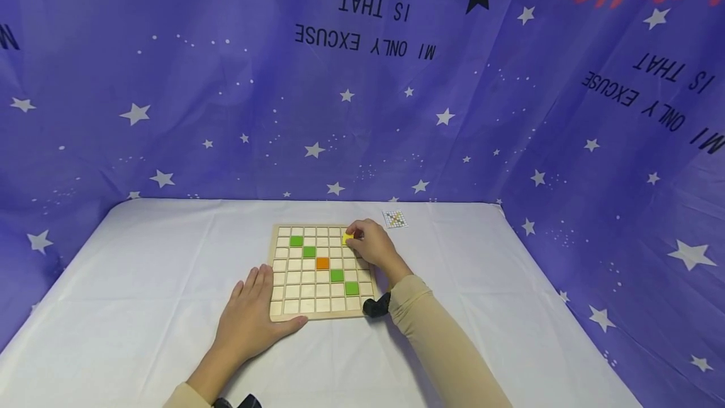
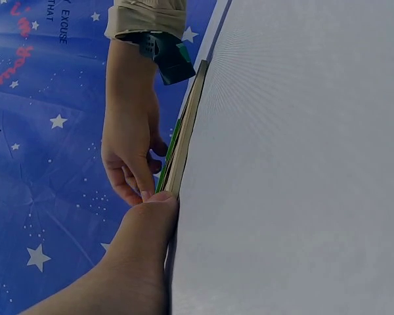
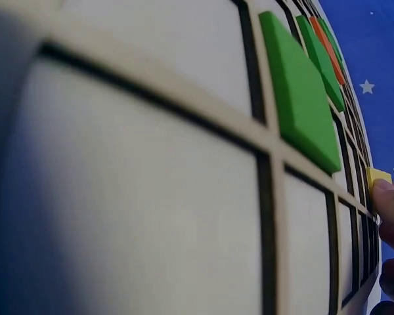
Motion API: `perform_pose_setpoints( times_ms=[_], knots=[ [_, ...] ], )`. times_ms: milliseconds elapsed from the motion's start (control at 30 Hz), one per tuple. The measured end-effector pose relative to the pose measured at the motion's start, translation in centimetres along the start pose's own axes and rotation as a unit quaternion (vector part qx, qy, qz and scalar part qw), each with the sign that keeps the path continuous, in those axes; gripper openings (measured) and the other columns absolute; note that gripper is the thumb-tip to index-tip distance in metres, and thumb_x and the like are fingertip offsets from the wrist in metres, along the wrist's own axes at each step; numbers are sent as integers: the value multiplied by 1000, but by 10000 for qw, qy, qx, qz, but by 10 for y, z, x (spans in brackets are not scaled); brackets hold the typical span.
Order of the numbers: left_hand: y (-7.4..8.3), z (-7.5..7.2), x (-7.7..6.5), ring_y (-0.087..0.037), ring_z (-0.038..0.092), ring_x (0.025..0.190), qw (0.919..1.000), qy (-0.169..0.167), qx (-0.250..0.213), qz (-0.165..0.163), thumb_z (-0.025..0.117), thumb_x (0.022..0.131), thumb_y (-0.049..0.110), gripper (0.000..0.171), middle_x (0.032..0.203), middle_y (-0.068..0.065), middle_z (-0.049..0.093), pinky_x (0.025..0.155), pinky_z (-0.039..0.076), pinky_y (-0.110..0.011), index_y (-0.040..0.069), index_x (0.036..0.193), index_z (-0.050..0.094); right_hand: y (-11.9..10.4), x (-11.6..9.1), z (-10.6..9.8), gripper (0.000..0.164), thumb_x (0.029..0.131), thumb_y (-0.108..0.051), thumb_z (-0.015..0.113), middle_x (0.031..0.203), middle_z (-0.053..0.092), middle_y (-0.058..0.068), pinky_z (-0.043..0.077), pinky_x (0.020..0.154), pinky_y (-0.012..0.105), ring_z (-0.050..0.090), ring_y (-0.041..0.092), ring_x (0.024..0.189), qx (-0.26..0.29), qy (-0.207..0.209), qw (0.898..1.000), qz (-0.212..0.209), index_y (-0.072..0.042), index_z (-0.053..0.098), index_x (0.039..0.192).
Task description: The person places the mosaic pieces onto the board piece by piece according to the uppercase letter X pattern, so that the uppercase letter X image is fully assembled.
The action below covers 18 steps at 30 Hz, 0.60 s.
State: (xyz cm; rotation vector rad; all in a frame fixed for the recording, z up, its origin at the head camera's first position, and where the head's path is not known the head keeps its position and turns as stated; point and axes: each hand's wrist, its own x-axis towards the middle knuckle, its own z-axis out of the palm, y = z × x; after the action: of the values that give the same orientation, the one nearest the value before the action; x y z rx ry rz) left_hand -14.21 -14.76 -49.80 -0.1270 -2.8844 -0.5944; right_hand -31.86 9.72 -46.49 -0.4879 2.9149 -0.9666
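Observation:
A wooden grid board (image 1: 308, 290) lies on the white table, with several green tiles (image 1: 337, 276) and one orange tile (image 1: 322, 263) forming a diagonal across its cells. Between thumb and fingers my right hand (image 1: 375, 246) pinches a yellow tile (image 1: 348, 240) at the board's far right part; the right wrist view shows this yellow tile (image 3: 379, 176) at the fingertips. Whether it touches its cell, I cannot tell. My left hand (image 1: 249, 317) rests at the board's near left corner, fingers extended along the left side, thumb (image 2: 159, 200) against the front edge.
A small card (image 1: 395, 219) printed with a coloured grid pattern lies beyond the board's far right corner. White cloth (image 1: 498, 307) covers the table, and a purple star-printed curtain (image 1: 255, 112) hangs behind it and at the sides. A black wrist device (image 1: 376, 306) overhangs the board's near right corner.

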Motion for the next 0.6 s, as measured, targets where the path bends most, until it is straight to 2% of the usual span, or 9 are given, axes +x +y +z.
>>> perform_pose_setpoints(
  times_ms=[200, 367, 600],
  knots=[
    [-1, 1, 0, -44, 28, 148, 10000, -7, 7, -4, 57, 70, 87, 131, 158, -27, 30, 120, 22, -59, -10, 152, 26, 2, -1, 0, 19, 93, -26, 71, 99, 64, -2, 52, 86, 35, 59, 14, 90, -226, -117, 9997, -69, -18, 77, 109],
    [0, 1, 1, -44, 28, 148, 10000, -29, -10, -10, 58, 71, 87, 131, 158, -28, 30, 120, 22, -59, -11, 152, 25, -1, -6, -5, 19, 93, -24, 71, 102, 65, -3, 51, 81, 32, 58, 12, 88, -352, -282, 9988, -175, -18, 77, 109],
    [-2, 3, 0, -44, 27, 148, 10000, -22, -58, -21, 59, 69, 87, 132, 158, -28, 30, 120, 21, -59, -11, 152, 25, 10, -18, -22, 34, 95, -25, 68, 95, 61, -4, 48, 72, 31, 54, 15, 79, -209, -206, 9994, -195, -19, 66, 128]
  ],
)
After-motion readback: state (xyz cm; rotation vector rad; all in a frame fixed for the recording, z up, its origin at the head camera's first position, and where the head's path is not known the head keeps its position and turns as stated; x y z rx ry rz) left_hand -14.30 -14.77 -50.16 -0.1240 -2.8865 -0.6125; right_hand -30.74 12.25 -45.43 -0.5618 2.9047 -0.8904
